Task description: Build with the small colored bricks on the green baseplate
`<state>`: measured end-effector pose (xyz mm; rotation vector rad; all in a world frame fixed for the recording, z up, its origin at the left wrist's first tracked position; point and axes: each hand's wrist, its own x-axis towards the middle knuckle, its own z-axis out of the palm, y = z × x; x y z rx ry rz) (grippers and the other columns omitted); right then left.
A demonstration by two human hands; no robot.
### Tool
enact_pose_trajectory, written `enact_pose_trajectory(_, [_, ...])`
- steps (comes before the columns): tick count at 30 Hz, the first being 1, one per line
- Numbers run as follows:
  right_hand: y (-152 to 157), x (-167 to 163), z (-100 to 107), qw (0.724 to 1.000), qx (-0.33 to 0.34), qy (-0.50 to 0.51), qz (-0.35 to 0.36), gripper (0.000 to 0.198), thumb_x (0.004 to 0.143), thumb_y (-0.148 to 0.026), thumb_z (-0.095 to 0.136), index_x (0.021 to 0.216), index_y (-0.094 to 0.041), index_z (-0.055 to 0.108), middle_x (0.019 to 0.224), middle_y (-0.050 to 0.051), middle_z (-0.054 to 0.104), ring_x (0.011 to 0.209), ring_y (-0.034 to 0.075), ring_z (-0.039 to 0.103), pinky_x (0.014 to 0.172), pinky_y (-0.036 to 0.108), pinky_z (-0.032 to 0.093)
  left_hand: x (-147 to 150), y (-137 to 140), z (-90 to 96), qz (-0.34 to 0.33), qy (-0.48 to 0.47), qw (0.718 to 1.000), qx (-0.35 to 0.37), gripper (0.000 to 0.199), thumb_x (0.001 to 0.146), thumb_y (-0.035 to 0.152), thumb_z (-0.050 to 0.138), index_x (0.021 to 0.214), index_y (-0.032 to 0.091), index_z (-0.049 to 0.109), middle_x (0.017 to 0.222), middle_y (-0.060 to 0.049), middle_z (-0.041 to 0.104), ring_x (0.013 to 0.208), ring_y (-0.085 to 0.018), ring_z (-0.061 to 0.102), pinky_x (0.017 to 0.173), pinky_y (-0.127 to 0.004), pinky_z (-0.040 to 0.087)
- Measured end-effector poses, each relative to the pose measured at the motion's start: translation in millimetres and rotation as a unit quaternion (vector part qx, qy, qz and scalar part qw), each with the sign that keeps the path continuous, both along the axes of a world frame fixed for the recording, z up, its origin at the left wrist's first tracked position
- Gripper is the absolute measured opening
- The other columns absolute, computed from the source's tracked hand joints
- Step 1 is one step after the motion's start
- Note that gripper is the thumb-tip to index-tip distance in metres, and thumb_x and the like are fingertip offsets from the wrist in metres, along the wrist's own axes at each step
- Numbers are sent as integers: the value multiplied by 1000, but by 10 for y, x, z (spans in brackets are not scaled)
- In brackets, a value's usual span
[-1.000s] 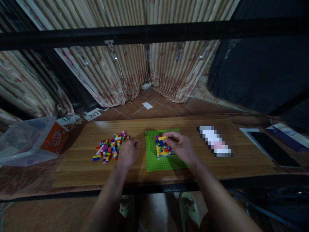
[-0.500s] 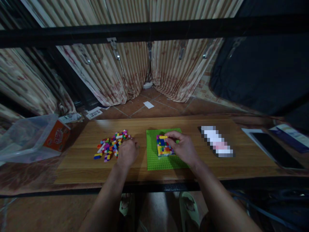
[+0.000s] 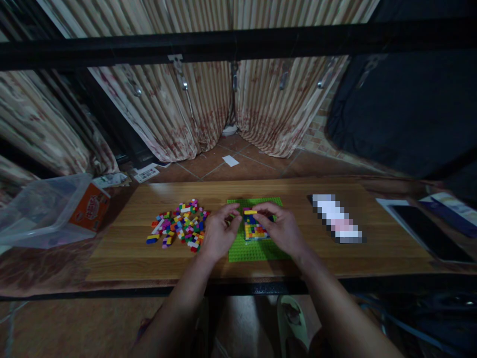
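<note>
Nearest: 1 pale green sandal (image 3: 294, 323), partly in shadow; other foot mostly lost in the dark behind the left forearm, both forearms cut off at the bottom edge. Wooden tabletop (image 3: 149, 263) next, plain grain, dark front edge. Green baseplate (image 3: 238, 254) lies on it, right side partly covered by the right hand (image 3: 259, 215). That hand pinches a yellow brick (image 3: 250, 212) between thumb and finger at the far edge of the brick block (image 3: 255, 233) on the plate; can't tell if the brick is seated or just above. Block's right side hidden by the fingers. Left hand (image 3: 234, 216) is over the plate's left edge, fingers curled toward thumb; can't tell if it holds anything. Loose bricks (image 3: 182, 223) in a mixed pile left of it. Right of the plate, a blurred-out item (image 3: 337, 219), unreadable; farther right a dark tablet (image 3: 432, 233). Clear box (image 3: 44, 209) at left, cut off by the frame. Beyond: tiled floor (image 3: 201, 171), white paper (image 3: 230, 160), striped curtains (image 3: 201, 104) behind a black bar (image 3: 208, 42). Room dim.
</note>
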<state>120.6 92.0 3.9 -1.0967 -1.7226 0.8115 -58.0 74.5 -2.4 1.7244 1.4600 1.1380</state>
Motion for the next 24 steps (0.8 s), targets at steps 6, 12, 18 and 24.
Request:
enact_pose_trajectory(6, [15, 0, -56, 999, 32, -17, -26, 12, 80, -31, 65, 88, -28, 73, 115, 5, 61, 110, 22, 56, 98, 40, 41, 129, -22, -31, -27, -11, 1000, 5, 28, 87, 22, 54, 113, 20, 64, 107, -4, 71, 94, -16, 66, 85, -27, 51])
enact_pose_trajectory(12, [41, 7, -110, 997, 28, -34, -68, 15, 78, -31, 66, 90, -27, 74, 115, 6, 61, 110, 23, 55, 100, 41, 39, 119, -12, -2, -1, 102, 994, 23, 23, 89, 22, 52, 104, 22, 69, 99, -3, 73, 88, -17, 68, 82, -28, 50])
enact_pose_trajectory(18, [102, 76, -135, 989, 1, 10, -145, 18, 80, -32, 61, 87, -21, 73, 102, 8, 67, 99, 23, 61, 93, 40, 43, 68, 45, -41, 9, 148, 988, 35, 19, 88, 23, 55, 99, 22, 71, 100, -3, 74, 90, -18, 67, 84, -28, 50])
enact_pose_trajectory(24, [112, 100, -152, 988, -35, 17, -152, 17, 78, -33, 60, 83, -22, 73, 95, 6, 71, 92, 22, 63, 87, 38, 46, 63, 61, -37, -9, 168, 985, 47, 23, 90, 25, 52, 103, 22, 70, 100, -4, 73, 89, -17, 67, 83, -28, 50])
